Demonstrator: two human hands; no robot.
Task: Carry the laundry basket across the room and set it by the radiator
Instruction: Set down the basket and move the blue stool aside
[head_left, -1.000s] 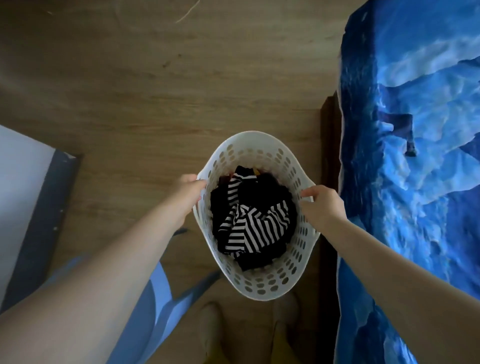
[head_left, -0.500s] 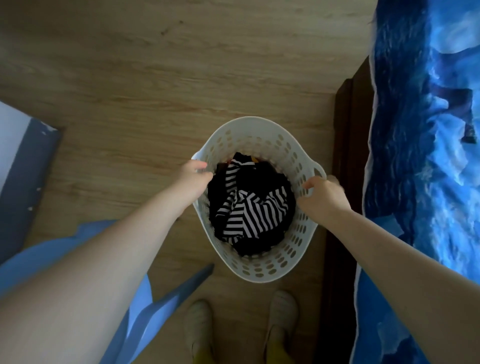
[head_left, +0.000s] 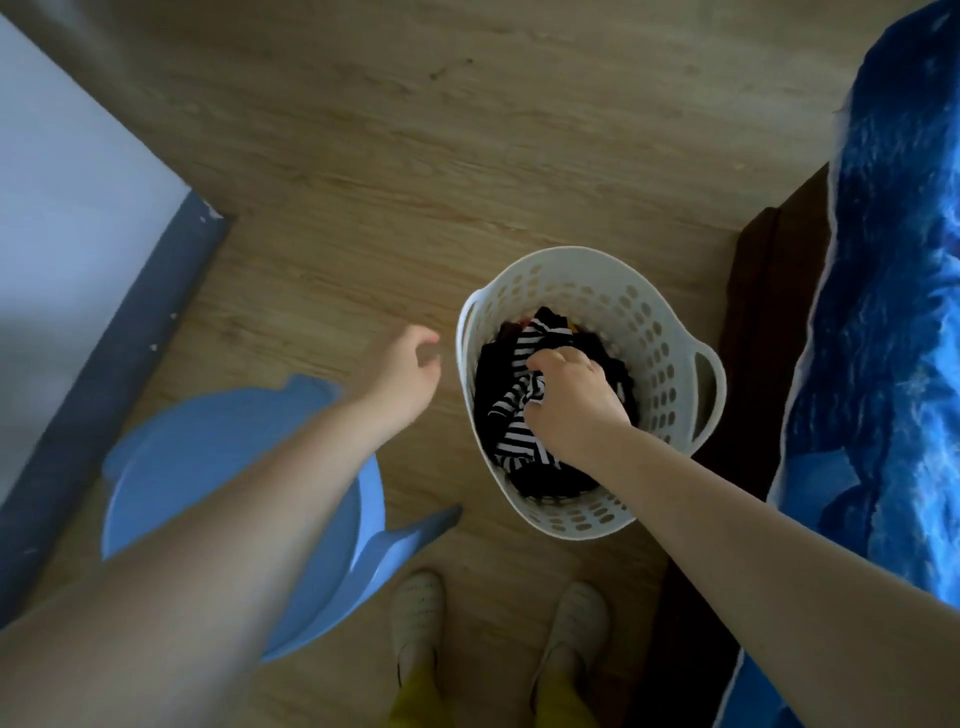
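A white perforated laundry basket (head_left: 670, 332) stands on the wooden floor just ahead of my feet. It holds dark clothes and a black-and-white striped garment (head_left: 511, 436). My right hand (head_left: 569, 402) is down inside the basket, its fingers closed on the striped garment. My left hand (head_left: 408, 369) hovers just left of the basket's rim, apart from it, fingers loosely curled and holding nothing. No radiator is in view.
A blue plastic stool (head_left: 223, 467) stands at the left under my left arm. A bed with a blue cover (head_left: 893, 312) and a dark wooden frame (head_left: 753, 322) runs along the right. A pale panel with a grey edge (head_left: 130, 332) lies far left.
Both hands have let go of the basket's handles. The right hand has moved into the basket onto the striped garment; the left has drawn back to the left. The basket now rests on the floor.
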